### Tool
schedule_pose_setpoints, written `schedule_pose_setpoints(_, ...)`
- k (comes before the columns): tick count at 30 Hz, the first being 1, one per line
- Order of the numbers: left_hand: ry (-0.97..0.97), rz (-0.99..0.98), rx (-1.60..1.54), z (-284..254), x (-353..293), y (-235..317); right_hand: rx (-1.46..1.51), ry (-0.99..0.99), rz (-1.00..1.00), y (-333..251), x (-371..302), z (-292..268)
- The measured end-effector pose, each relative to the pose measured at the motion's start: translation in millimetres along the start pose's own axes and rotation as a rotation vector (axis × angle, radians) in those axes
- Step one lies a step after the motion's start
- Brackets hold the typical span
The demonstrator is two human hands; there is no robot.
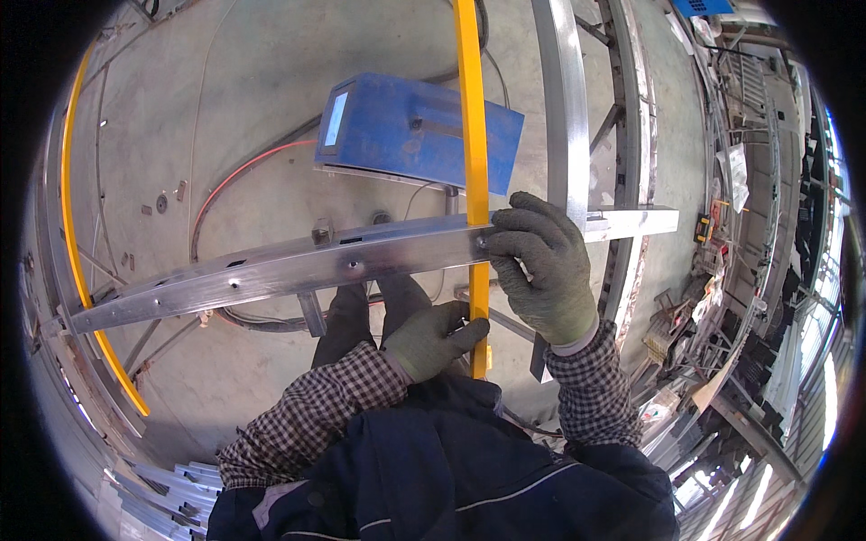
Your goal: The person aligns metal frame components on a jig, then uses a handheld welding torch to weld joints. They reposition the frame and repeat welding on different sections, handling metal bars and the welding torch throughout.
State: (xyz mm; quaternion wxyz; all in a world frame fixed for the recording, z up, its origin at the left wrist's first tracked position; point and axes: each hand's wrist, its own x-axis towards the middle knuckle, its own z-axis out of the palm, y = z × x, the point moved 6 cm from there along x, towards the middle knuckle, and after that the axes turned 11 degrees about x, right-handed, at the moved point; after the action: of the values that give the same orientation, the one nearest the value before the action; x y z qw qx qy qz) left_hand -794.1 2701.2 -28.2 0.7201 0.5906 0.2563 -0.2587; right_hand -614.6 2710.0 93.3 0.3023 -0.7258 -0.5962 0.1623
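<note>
The yellow bar (pixel 472 108), passing under the metal beam (pixel 289 270), is pinched by the left hand (pixel 419 345); the right hand (pixel 555 278) is curled at the beam, its grip indeterminable. Squareness is best maintained.

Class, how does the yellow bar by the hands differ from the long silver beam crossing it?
The yellow bar is bright yellow; the silver beam is shiny metallic grey. The yellow bar runs up and down the picture; the silver beam runs across it. The silver beam shows several holes along its side; the yellow bar shows none. Both are long and narrow.
</note>
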Motion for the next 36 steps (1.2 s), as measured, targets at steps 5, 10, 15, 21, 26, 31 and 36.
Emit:
schedule_pose_setpoints(5, 0.024, 0.021, 0.032, -0.7, -0.5, -1.4, 0.03, -0.065, -0.057, 0.3, 6.8, -0.1)
schedule_pose_setpoints(10, 0.031, 0.038, -0.047, -1.5, -1.5, 2.7, 0.048, -0.115, 0.006, 9.5, 9.9, 2.5)
schedule_pose_setpoints(15, 0.048, 0.06, -0.001, -2.7, 1.7, 1.6, 0.07, -0.102, 0.025, 8.1, 7.4, 6.4)
schedule_pose_setpoints(21, 0.022, 0.031, 0.043, -3.5, -1.4, 2.8, 0.139, -0.069, 0.105, 11.2, -2.9, -2.0)
schedule_pose_setpoints(26, 0.048, 0.068, 0.149, -21.2, -24.4, 12.3, 0.06, 0.087, 0.102, 3.3, -17.7, -27.0)
schedule_pose_setpoints(31, 0.001, -0.089, -0.261, -37.1, -76.5, 6.8, 0.284, 0.248, 0.009, -42.9, -30.2, -35.3)
schedule_pose_setpoints(36, 0.528, 0.579, 0.281, -82.1, -137.9, 43.3, 0.563, 0.078, -0.043, -108.1, -6.9, 12.7)
